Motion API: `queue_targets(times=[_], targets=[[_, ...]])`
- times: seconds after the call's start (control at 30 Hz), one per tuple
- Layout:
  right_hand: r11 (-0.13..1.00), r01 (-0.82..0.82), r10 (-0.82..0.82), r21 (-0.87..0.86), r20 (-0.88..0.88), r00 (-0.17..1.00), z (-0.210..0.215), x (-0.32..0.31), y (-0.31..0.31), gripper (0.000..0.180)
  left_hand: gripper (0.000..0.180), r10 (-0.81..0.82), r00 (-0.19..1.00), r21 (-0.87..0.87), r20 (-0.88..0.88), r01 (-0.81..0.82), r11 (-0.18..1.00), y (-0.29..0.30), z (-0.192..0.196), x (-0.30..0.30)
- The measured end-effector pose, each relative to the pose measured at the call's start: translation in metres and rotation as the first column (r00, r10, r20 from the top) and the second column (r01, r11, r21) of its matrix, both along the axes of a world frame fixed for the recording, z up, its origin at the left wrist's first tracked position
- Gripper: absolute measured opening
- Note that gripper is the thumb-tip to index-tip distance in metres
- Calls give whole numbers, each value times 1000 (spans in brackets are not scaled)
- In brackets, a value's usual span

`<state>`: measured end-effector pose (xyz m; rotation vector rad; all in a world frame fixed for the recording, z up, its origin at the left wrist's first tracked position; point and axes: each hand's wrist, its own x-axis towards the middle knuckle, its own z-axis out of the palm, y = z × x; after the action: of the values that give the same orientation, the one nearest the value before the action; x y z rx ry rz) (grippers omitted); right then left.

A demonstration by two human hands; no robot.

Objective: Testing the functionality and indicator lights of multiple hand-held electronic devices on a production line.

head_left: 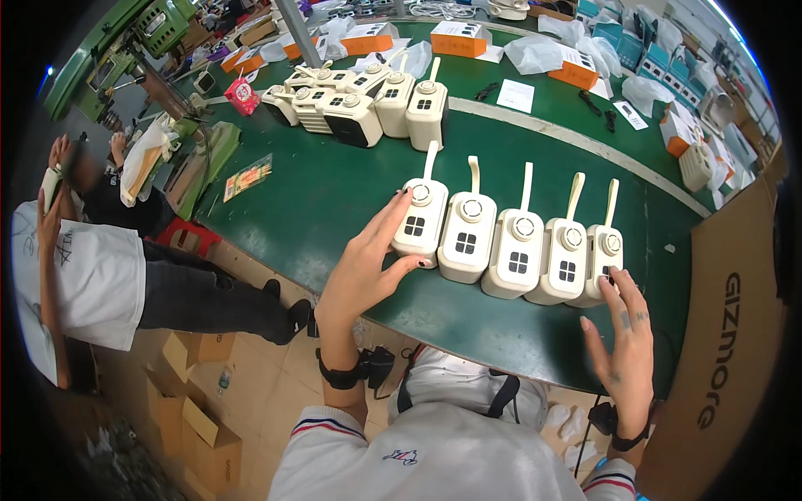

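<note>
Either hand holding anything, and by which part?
Nothing clearly held: the left hand touches the leftmost nearer device at its left side and lower edge; the right hand, the front of the rightmost device.

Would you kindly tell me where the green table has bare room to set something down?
A wide bare patch of the green table lies between the flat orange packet and the front row of cream devices. A narrower one runs between that row and the pale strip. It is crowded around the rear device cluster and the orange boxes.
</note>
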<state>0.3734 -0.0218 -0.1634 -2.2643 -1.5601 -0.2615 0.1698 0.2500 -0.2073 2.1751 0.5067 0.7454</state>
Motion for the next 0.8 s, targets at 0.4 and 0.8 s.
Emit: queue_targets(times=[0.4, 0.8], targets=[[999, 2, -5, 34, 109, 994, -5, -10, 9, 54, 73, 255, 944, 618, -212, -73, 782, -64, 4, 3], [999, -29, 25, 17, 168, 985, -19, -4, 19, 53, 58, 326, 934, 615, -147, -173, 769, -63, -4, 15]])
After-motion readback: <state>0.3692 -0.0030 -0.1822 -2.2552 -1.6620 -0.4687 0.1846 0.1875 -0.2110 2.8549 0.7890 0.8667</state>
